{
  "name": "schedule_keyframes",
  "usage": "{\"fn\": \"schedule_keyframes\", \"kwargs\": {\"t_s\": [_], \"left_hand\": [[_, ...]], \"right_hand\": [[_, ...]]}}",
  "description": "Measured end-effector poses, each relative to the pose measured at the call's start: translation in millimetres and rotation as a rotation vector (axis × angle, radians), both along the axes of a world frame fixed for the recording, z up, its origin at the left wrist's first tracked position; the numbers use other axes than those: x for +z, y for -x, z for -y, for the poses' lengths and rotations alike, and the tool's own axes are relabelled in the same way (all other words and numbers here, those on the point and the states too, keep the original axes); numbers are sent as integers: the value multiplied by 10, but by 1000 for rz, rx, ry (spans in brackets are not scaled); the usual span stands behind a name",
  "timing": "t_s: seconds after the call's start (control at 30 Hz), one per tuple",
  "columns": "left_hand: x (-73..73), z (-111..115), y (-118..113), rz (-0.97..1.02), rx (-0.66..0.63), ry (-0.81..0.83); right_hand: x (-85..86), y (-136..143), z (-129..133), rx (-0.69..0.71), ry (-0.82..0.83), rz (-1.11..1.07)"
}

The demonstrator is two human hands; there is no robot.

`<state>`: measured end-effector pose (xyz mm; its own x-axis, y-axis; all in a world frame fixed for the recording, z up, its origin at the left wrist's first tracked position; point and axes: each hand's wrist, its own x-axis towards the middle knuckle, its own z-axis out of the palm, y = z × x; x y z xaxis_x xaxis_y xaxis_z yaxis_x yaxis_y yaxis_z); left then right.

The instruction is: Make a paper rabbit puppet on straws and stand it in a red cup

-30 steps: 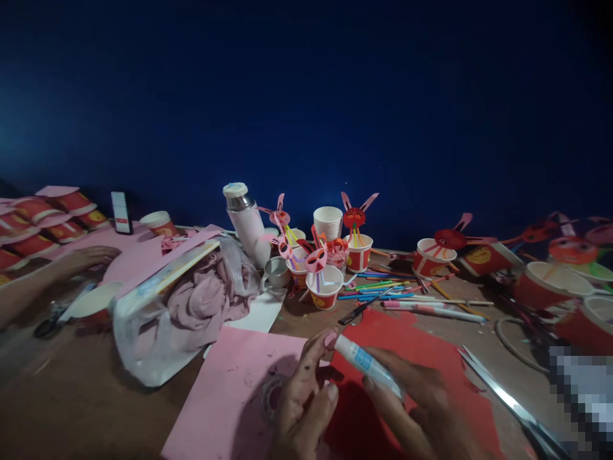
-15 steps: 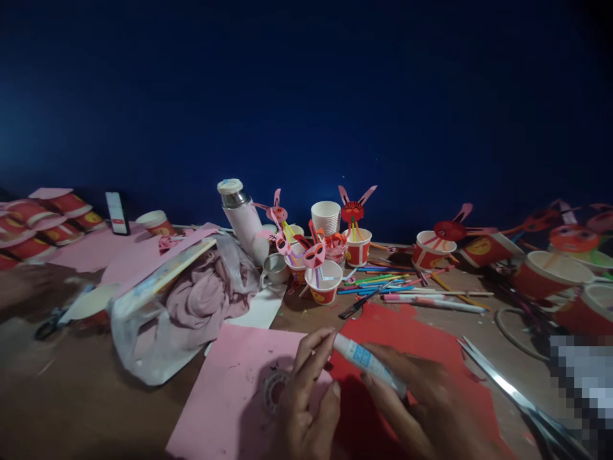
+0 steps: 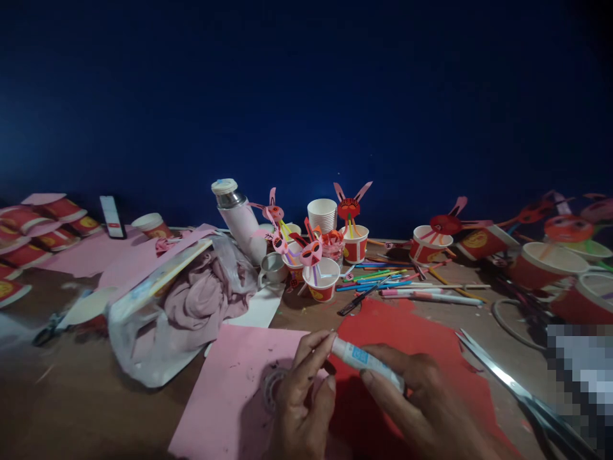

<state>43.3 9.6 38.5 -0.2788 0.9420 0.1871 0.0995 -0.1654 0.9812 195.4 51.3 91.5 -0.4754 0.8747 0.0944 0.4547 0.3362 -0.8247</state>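
Observation:
A white glue tube (image 3: 368, 361) with a blue label lies slanted between my two hands. My right hand (image 3: 421, 396) is closed around its lower right end, thumb below and fingers above. The fingertips of my left hand (image 3: 309, 390) pinch at the tube's upper left tip; anything small between them is hidden. Under my left hand is pink paper (image 3: 215, 383), with a clear round tape roll (image 3: 274, 388) on it, partly covered. Red paper (image 3: 431, 345) lies beneath my right hand.
Scissors (image 3: 520, 390) lie at the right. Decorated paper cups (image 3: 322, 291), coloured pens (image 3: 373, 280) and a tilted white thermos (image 3: 239, 220) stand or lie further back. A plastic bag with cloth (image 3: 201, 294) is at left, near stacked red cups (image 3: 57, 236) and a phone (image 3: 112, 217).
The view has shifted slightly. A hand at the far left edge has gone out of sight, and a red cup shows there. My hands keep nearly the same hold on the tube.

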Motion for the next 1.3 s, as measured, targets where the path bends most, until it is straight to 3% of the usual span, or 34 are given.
{"fn": "schedule_keyframes", "kwargs": {"t_s": [0.27,0.63,0.83,1.13,1.3], "left_hand": [[59,-29,47,22,-53,69],[53,-51,90,37,-171,27],[68,-68,78,15,-168,9],[40,-66,98,71,-150,176],[64,-95,96,305,-144,281]], "right_hand": [[-47,3,-5,14,-1,-16],[-53,-25,2,15,8,-44],[-38,-49,-16,11,-1,29],[-44,-53,-44,13,0,118],[-86,-40,-45,15,4,139]]}}
